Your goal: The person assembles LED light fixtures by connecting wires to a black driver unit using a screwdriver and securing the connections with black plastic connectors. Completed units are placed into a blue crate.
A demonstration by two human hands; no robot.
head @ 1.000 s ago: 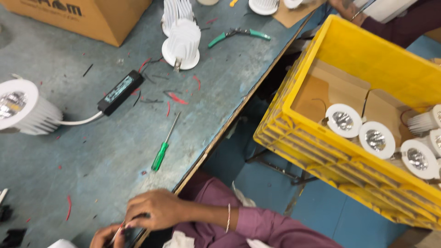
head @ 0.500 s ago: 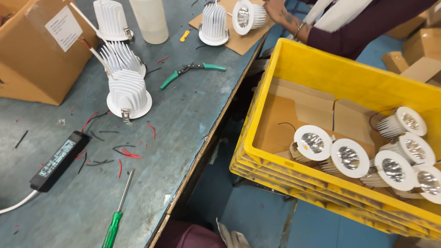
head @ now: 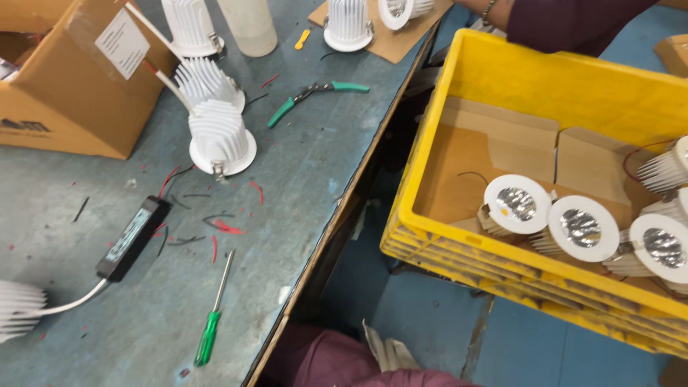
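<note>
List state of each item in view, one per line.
yellow crate: on the floor beside the bench, lined with cardboard, holds white downlights.
downlights in crate: lenses facing up.
downlight on bench: face down, fins up.
black driver: flat, wired to a lamp.
green screwdriver: lying loose.
green pliers: flat on the bench.
cardboard box: open.

A yellow crate (head: 545, 75) (cardboard-lined) stands beside the bench (head: 308, 179) bearing a cardboard box (head: 64, 107) and green-handled pliers (head: 315, 93).

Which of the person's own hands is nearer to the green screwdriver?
Cannot tell: neither hand is in view. Only maroon clothing shows at the bottom edge, right of the green screwdriver.
</note>
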